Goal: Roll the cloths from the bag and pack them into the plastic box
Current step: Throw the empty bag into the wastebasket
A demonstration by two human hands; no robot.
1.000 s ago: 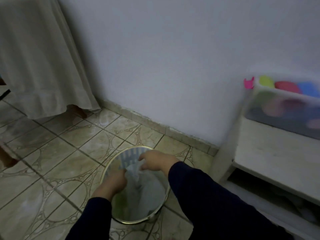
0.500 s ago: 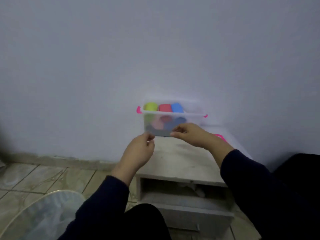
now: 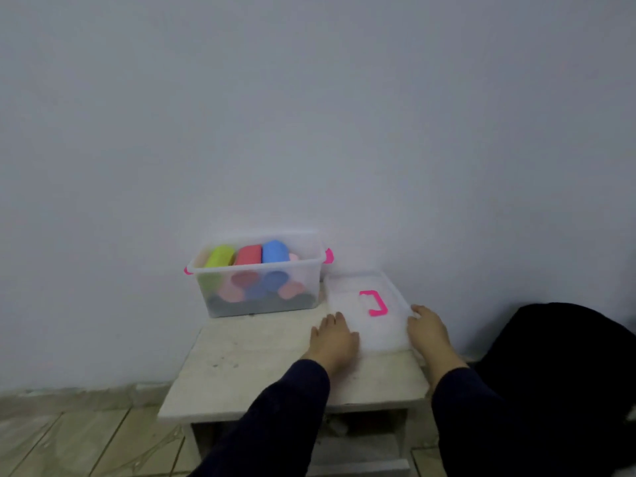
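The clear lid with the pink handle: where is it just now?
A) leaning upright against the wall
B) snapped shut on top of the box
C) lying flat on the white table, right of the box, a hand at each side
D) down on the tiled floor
C: the lid lies flat on the table beside the open plastic box, with the left hand and right hand at its sides.

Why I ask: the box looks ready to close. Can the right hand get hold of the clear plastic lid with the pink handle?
Probably yes: the right hand already touches the clear plastic lid's right edge, with nothing between.
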